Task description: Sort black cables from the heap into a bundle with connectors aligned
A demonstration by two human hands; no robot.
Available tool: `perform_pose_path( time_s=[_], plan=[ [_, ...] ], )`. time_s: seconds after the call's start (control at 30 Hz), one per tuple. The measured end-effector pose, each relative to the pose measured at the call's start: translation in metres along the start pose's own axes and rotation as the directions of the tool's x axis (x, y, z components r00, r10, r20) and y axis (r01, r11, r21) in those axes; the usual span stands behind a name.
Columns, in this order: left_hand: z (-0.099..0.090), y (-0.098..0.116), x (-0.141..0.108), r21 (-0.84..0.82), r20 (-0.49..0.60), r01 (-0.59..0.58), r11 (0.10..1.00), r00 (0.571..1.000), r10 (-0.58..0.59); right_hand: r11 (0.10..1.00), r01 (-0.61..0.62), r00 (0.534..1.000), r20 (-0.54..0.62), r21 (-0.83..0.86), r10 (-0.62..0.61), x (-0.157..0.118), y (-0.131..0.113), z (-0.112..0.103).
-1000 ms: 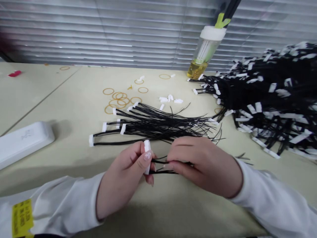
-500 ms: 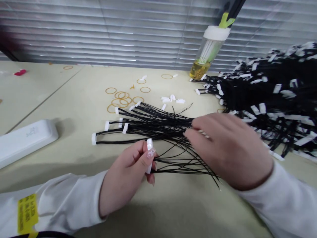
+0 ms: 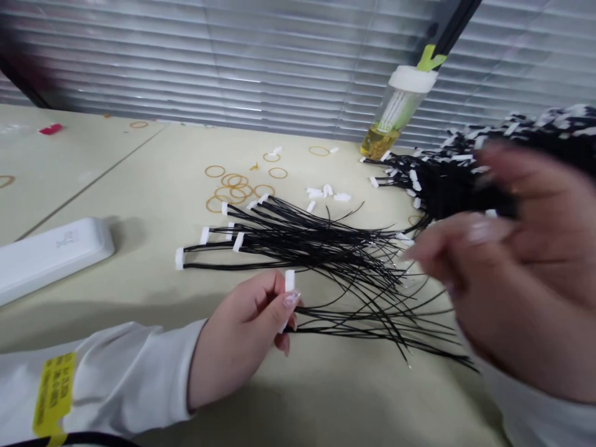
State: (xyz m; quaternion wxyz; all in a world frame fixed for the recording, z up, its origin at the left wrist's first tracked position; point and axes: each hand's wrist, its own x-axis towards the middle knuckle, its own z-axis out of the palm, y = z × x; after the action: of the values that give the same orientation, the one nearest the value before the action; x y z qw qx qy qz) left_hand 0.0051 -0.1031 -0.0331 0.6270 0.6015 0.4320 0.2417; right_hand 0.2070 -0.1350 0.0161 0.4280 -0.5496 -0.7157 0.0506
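Note:
My left hand (image 3: 254,329) pinches a white plug connector (image 3: 289,280) between thumb and fingers, held upright at the front edge of the bundle. Thin black wires (image 3: 372,330) run right from that connector, their far ends loose on the table. Behind it lies a spread of black wire harnesses (image 3: 298,239) with white connectors at their left ends and bare tips at the right. My right hand (image 3: 521,267), blurred, is raised over the right side with its fingers apart. Nothing shows between them. It hides part of the large harness pile (image 3: 447,180).
Several rubber bands (image 3: 235,181) and small white connector pieces (image 3: 327,190) lie behind the wires. A clear bottle with yellow liquid (image 3: 395,112) leans by the window blinds (image 3: 223,62). A white case (image 3: 56,257) lies at left, a red scrap (image 3: 50,129) farther back.
My right hand has left the wires, moving right and up, and its fingers have spread. The wire ends it covered now show. My left hand keeps its connector, nearly in place.

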Motion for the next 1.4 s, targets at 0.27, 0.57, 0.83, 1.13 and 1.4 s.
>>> perform_pose_path(
  time_s=[0.27, 0.57, 0.83, 1.13, 1.4],
  plan=[
    [-0.002, -0.004, -0.007, 0.129, 0.040, -0.041, 0.991, 0.999, 0.037, 0.997, -0.072, 0.930, 0.361, 0.000, 0.067, -0.006, -0.011, 0.034],
    [-0.001, 0.000, -0.008, 0.267, 0.056, -0.096, 0.959, 0.995, 0.084, 0.999, -0.052, 0.885, 0.463, -0.013, 0.052, -0.005, -0.011, 0.036],
    [0.000, 0.002, -0.010, 0.390, 0.100, -0.171, 0.905, 0.985, 0.143, 0.976, -0.219, 0.800, 0.570, -0.011, 0.186, -0.003, -0.012, 0.035],
    [0.000, 0.005, -0.011, 0.492, 0.143, -0.200, 0.847, 0.979, 0.148, 0.959, -0.283, 0.789, 0.573, 0.020, 0.221, -0.007, -0.016, 0.046],
    [0.001, -0.002, -0.002, -0.068, -0.040, -0.023, 0.997, 0.999, 0.021, 0.969, -0.204, 0.942, 0.242, -0.137, 0.233, 0.011, 0.015, 0.021]
  ],
)
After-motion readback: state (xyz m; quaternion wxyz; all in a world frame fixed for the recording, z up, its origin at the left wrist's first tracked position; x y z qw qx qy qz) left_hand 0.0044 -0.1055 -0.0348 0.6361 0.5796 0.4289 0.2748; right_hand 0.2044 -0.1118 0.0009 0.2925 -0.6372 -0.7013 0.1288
